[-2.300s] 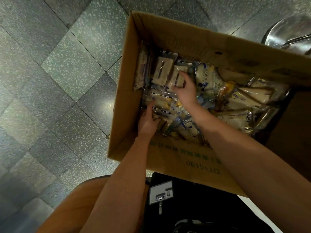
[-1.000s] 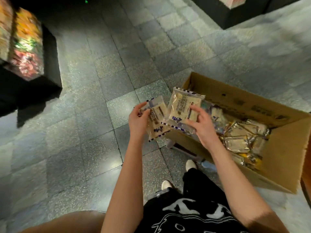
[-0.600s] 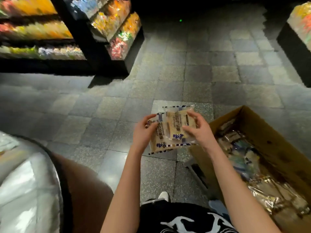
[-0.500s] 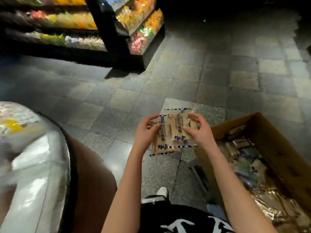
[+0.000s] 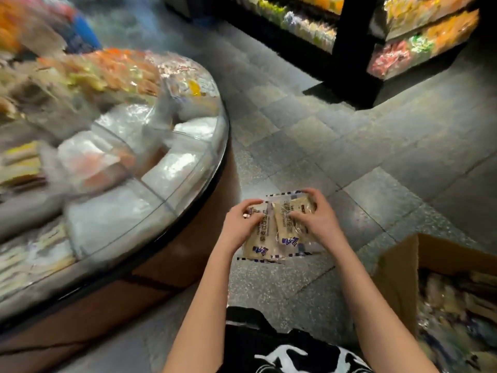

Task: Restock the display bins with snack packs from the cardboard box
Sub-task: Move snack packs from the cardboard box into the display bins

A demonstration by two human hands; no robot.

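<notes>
Your left hand [image 5: 240, 228] and right hand [image 5: 318, 220] grip the snack packs [image 5: 269, 238] between them. The display bins [image 5: 199, 170] sit at ten o'clock, the cardboard box [image 5: 398, 278] at four.

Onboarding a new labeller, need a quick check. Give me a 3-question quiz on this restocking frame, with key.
1. True or false: the left hand and the right hand together hold two overlapping snack packs.
2. Where is the open cardboard box? A) low at the person's right B) on the person's lap C) held up in both hands
3. Fill in: the round display bin with clear dividers lies on the person's ____ side.
Key: 1 true; 2 A; 3 left.
</notes>
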